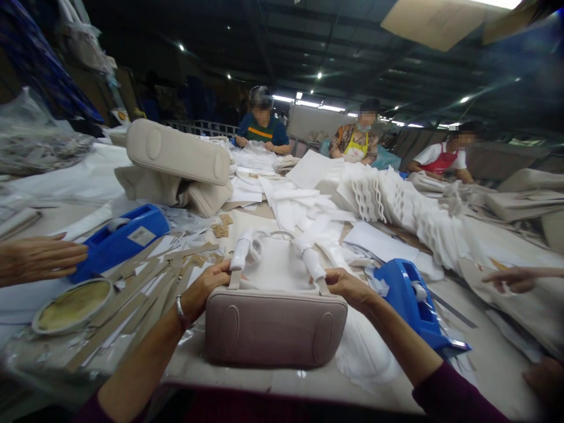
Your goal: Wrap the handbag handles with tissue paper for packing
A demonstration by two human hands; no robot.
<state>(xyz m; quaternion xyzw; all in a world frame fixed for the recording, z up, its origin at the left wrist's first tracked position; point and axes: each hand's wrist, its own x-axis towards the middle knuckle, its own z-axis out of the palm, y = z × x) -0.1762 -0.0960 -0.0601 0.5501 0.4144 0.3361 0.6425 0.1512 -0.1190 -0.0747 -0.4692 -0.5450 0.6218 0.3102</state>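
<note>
Mauve handbag (275,326) lying near the counter's (476,364) near edge, paper-wrapped handles (314,262) pointing far. Left hand (207,288) and right hand (348,286) gripping its top corners, fingers curled over the rim. Blue tape dispensers close by, one right (412,302), one far left (121,238). Round glue tin (73,305) and cardboard strips (145,288) left. Co-worker's hand (42,257) flat at far left. Beige bags (176,167) and white paper stacks (396,202) beyond.

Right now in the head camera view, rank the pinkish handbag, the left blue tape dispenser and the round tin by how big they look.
1. pinkish handbag
2. left blue tape dispenser
3. round tin
The last two look close; the tin lies nearer the camera, so that order is unsure.
</note>
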